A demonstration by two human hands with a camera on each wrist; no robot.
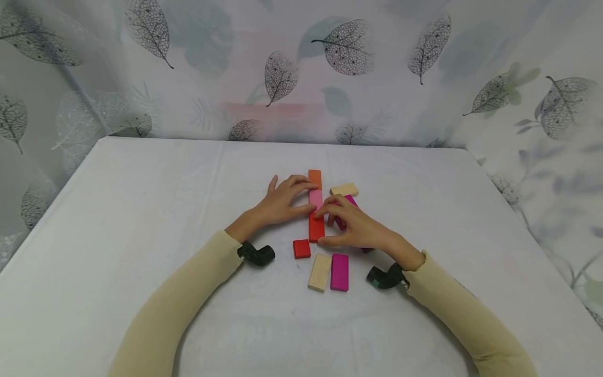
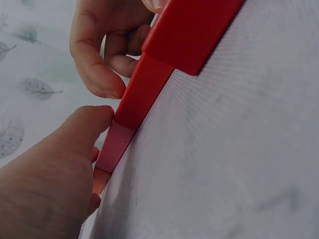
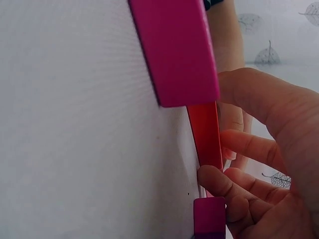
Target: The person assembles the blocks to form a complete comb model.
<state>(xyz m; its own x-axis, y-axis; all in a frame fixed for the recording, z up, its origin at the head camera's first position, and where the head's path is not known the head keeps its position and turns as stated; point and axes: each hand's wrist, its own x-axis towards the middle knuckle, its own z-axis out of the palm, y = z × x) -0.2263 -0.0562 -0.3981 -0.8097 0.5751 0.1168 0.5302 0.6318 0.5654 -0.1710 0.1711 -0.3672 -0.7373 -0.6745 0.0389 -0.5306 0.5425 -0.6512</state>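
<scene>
In the head view an orange block (image 1: pixel 314 178), a pink block (image 1: pixel 315 197) and a red block (image 1: pixel 316 230) lie end to end in a row. My left hand (image 1: pixel 282 203) spans the pink block, thumb near its red end and forefinger at its orange end. Over the red block, my right hand (image 1: pixel 350 225) has a fingertip by the pink joint and the thumb at the near end. The left wrist view shows the left thumb (image 2: pixel 94 119) right at the pink-red joint. Seen from the right wrist, a magenta block (image 3: pixel 174 55) partly covers the red block (image 3: pixel 205 134).
A small red square block (image 1: pixel 301 248) sits just left of the row's near end. Closer in lie a plain wooden block (image 1: pixel 320 273) and a magenta block (image 1: pixel 339 272). Another wooden block (image 1: pixel 344 189) and magenta pieces (image 1: pixel 351 200) are partly behind the right hand.
</scene>
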